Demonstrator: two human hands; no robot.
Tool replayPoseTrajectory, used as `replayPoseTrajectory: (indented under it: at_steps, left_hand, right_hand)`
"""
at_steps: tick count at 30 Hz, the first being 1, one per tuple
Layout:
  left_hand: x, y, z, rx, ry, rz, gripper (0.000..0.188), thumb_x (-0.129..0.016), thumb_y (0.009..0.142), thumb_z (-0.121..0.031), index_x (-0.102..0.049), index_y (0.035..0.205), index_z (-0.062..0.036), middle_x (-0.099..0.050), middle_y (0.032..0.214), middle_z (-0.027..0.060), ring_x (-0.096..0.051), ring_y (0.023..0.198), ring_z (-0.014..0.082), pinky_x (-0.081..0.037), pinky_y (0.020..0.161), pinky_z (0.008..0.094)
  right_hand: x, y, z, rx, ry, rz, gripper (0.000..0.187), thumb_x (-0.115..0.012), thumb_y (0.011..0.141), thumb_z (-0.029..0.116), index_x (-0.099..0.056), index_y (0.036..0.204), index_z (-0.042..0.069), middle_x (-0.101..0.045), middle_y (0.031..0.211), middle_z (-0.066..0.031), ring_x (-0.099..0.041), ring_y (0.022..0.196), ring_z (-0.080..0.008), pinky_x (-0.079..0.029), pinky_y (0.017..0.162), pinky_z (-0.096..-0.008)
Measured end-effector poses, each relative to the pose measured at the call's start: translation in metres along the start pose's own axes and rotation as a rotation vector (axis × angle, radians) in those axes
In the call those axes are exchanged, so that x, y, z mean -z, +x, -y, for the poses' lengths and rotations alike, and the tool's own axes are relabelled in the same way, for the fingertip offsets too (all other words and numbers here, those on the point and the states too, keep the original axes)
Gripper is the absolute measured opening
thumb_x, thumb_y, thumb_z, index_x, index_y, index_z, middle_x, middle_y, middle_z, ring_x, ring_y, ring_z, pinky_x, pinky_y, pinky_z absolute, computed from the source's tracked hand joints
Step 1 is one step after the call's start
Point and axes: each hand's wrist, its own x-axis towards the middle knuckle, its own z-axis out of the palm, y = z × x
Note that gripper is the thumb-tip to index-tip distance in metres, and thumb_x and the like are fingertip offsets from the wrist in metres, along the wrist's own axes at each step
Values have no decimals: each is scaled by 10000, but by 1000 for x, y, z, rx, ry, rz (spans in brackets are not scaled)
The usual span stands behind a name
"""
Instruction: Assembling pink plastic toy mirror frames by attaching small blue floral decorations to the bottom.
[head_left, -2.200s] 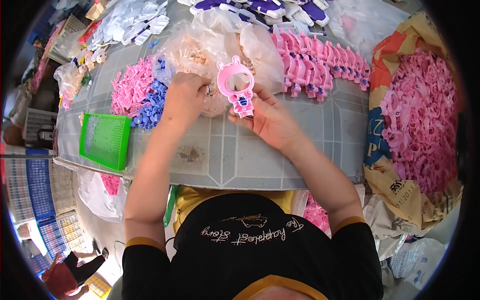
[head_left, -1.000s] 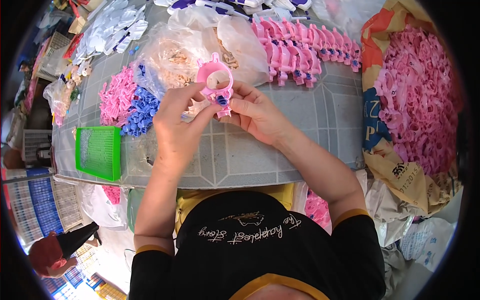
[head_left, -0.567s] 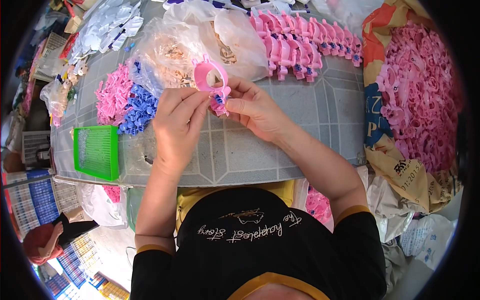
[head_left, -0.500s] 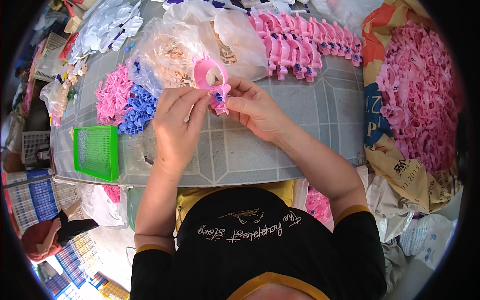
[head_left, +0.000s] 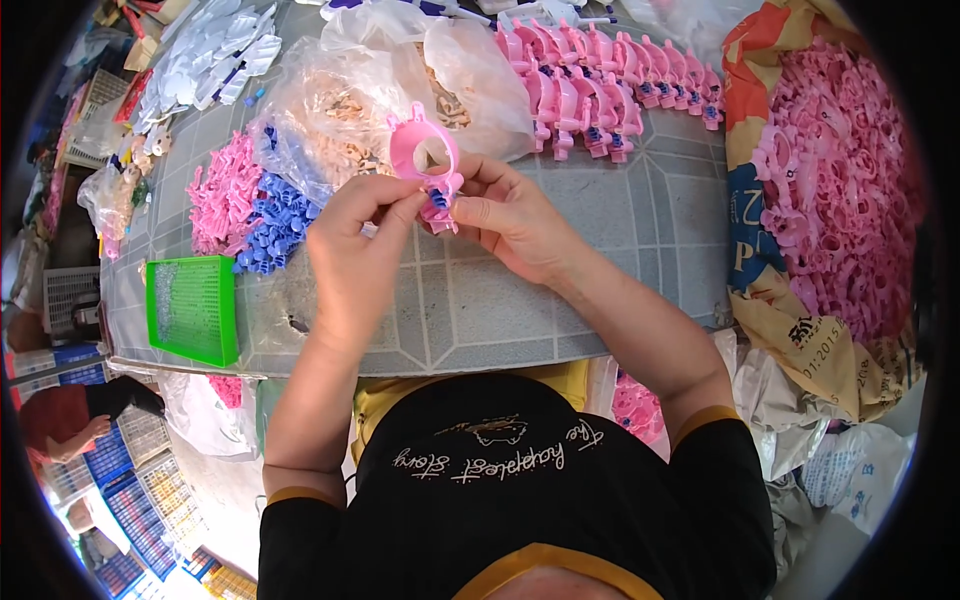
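Black shirt (head_left: 520, 500), cloth, closest; table (head_left: 570, 290) begins right beyond it, near edge curving. Bare strip runs from that edge up to the hands and on to the right side, so room on the right; left side tighter. Green tray (head_left: 228, 312), plastic, grid-bottomed, sits at the near left corner.

Both hands up over the table, pink ring-headed piece (head_left: 404, 150) between them, ring at top with two small ears, body below carrying a blue part (head_left: 438, 198). Right hand (head_left: 525, 228) grips the body, thumb in front, fingers behind. Left hand (head_left: 352, 240) has thumb and index pinched together against the body's left side; what's between the tips can't be told.

Past the tray: pink pile (head_left: 222, 195), slim glossy bits, touching blue pile (head_left: 278, 225), chunky bits. Crinkled clear bag (head_left: 475, 95) of beige parts behind the hands. Right of it, rows of pink pieces (head_left: 590, 100), curved shells, blue bits attached. Paper sack (head_left: 748, 225) at the table's right side, full of loose pink parts (head_left: 840, 190).

Flat white pieces (head_left: 215, 55) far left. Tabletop grey, pale line pattern, scuffed. Off left: stacked crates (head_left: 145, 440), person in red top (head_left: 52, 415).
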Motion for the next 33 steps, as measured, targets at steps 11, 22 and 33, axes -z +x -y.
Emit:
replayPoseTrajectory:
  at_steps: [11, 22, 33]
  left_hand:
    - [-6, 2, -1, -170, 49, -28, 120, -741, 884, 32, -748, 1003, 16, -706, 976, 83, -644, 792, 125, -518, 693, 247]
    - [-4, 10, -9, -301, 224, 14, 155, -761, 860, 23, -753, 1014, 6, -705, 958, 109, -682, 817, 205, -544, 710, 302]
    - [-9, 18, -10, -227, 171, 49, 187, -759, 856, 26, -760, 1040, -9, -704, 981, 88, -675, 846, 173, -528, 720, 285]
  right_hand:
    - [-2, -1, 3, 53, -11, -39, 344, -740, 912, 35, -626, 1236, 64, -668, 1200, -43, -656, 1100, -158, -533, 981, -326]
    - [1, -2, 7, 49, 17, -31, 311, -735, 927, 53, -631, 1221, 59, -674, 1166, -40, -660, 1096, -158, -537, 979, -325]
    - [-1, 2, 13, 84, 59, -20, 445, -715, 944, 62, -554, 1359, 59, -637, 1266, -54, -650, 1141, -165, -544, 998, -329]
